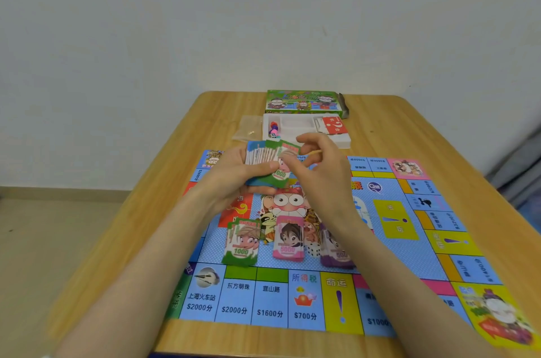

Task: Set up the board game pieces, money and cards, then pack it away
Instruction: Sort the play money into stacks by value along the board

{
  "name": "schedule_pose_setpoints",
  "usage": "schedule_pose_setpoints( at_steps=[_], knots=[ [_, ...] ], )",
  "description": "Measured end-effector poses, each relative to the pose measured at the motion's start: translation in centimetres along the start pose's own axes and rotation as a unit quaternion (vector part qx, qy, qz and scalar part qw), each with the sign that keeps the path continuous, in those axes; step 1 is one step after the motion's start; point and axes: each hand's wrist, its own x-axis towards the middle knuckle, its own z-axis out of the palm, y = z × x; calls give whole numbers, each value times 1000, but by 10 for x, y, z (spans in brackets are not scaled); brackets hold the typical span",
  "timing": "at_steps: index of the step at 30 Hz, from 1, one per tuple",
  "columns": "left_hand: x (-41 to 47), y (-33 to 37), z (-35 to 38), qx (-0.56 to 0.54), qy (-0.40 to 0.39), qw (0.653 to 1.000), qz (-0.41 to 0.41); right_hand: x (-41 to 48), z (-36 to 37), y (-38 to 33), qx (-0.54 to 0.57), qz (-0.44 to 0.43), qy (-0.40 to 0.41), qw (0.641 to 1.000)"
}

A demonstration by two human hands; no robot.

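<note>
Left hand (234, 173): raised over the far half of the board (269, 299), forearm reaching in from the lower left, fingers curled round a fanned stack of notes (263, 154).
Right hand (319, 164): forearm angled in from the lower right, wrist bent, fingertips pinching the front green 1000 note (279, 174) of that fan.
Sorted money: 3 piles lay on the board's middle, green 1000 pile (241, 243), pink 5000 pile (288, 237), purple 500 pile (336, 252), the last partly behind the right forearm.
Die (313, 249): between the pink and purple piles.
Bench (146, 211): carried the board, a white tray (295, 125) holding pawns (273, 128) and a red card (335, 125), and the box (303, 103) behind it.
</note>
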Motion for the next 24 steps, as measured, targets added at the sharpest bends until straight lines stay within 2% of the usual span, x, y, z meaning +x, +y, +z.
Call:
schedule_pose_setpoints(
  at_steps=[4,12,19,21,24],
  knots=[
    [-1,0,2,4,-8,1000,4,-2,-1,-4,35,0,2,999],
    [1,0,1,-6,-6,1000,-3,-1,-2,-5,28,-28,9,999],
    [3,-2,-1,-20,26,999,-8,-2,-4,-13,78,-32,77,993],
    [4,-3,-3,-28,47,998,-10,-3,-6,-19,142,-31,62,987],
    [6,-4,-5,-54,80,995,0,-12,-5,-25,184,-61,-25,981]
  ],
)
